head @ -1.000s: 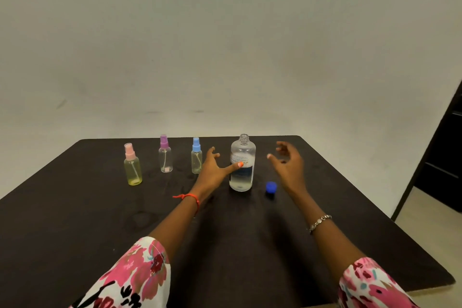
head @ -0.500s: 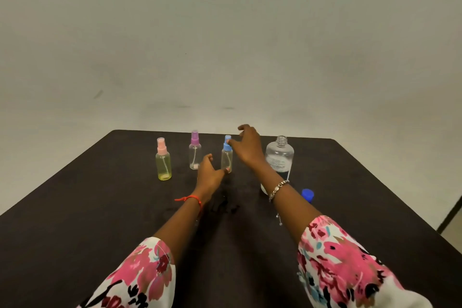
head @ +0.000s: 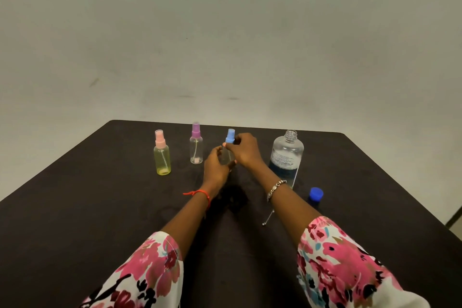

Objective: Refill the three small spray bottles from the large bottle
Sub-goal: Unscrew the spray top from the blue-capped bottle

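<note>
Three small spray bottles stand in a row on the dark table (head: 87, 207): a yellow one with a pink top (head: 162, 155), a clear one with a purple top (head: 196, 144), and a blue-topped one (head: 230, 135). My left hand (head: 215, 167) wraps the body of the blue-topped bottle. My right hand (head: 243, 149) pinches its blue spray head. The large clear bottle (head: 287, 155) stands uncapped to the right, partly filled. Its blue cap (head: 316, 194) lies on the table in front of it.
A plain pale wall rises behind the table. The table's right edge runs close past the blue cap, with floor visible beyond it at the far right.
My right hand left the large bottle's side and crossed to the blue-topped bottle. My left hand closed around that bottle's body. The camera view shifted left.
</note>
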Action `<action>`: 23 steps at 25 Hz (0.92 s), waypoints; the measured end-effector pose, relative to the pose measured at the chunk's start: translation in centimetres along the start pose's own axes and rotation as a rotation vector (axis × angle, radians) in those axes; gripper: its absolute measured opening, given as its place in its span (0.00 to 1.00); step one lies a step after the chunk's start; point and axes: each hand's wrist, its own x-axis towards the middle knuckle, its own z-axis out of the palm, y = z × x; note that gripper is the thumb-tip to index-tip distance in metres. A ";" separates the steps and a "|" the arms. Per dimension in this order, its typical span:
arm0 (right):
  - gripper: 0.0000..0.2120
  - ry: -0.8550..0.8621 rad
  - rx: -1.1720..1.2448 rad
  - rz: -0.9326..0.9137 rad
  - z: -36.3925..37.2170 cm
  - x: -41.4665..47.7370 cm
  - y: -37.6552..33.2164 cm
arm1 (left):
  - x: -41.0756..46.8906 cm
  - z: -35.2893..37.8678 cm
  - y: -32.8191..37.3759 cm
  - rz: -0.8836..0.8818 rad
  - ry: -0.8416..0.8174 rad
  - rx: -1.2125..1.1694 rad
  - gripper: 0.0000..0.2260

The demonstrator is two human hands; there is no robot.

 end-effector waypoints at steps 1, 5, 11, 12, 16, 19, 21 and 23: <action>0.10 -0.017 -0.011 -0.011 -0.3 -0.3 -0.2 | -0.1 0.0 0.1 0.023 0.034 0.000 0.21; 0.11 -0.019 -0.042 -0.092 -2.0 -1.5 -1.3 | -0.9 -0.2 1.0 0.105 0.072 -0.011 0.15; 0.07 -0.127 -0.120 -0.213 -4.7 -3.4 -3.0 | -2.7 -1.3 2.5 0.139 -0.107 -0.027 0.14; 0.06 -0.156 -0.147 -0.229 -5.2 -3.6 -3.3 | -2.8 -1.7 2.7 0.134 -0.138 -0.025 0.14; 0.11 -0.302 -0.058 -0.203 -6.1 -3.7 -4.3 | -3.4 -2.6 3.2 0.142 -0.160 0.057 0.12; 0.17 -0.209 -0.116 -0.201 -5.9 -4.4 -5.4 | -3.9 -2.8 3.6 0.169 -0.117 0.135 0.17; 0.18 -0.181 -0.262 -0.221 -6.0 -4.4 -5.9 | -4.3 -2.9 4.0 0.196 -0.096 0.169 0.17; 0.12 -0.238 -0.324 -0.211 -6.2 -4.2 -6.0 | -4.6 -3.2 4.3 0.207 -0.092 0.199 0.17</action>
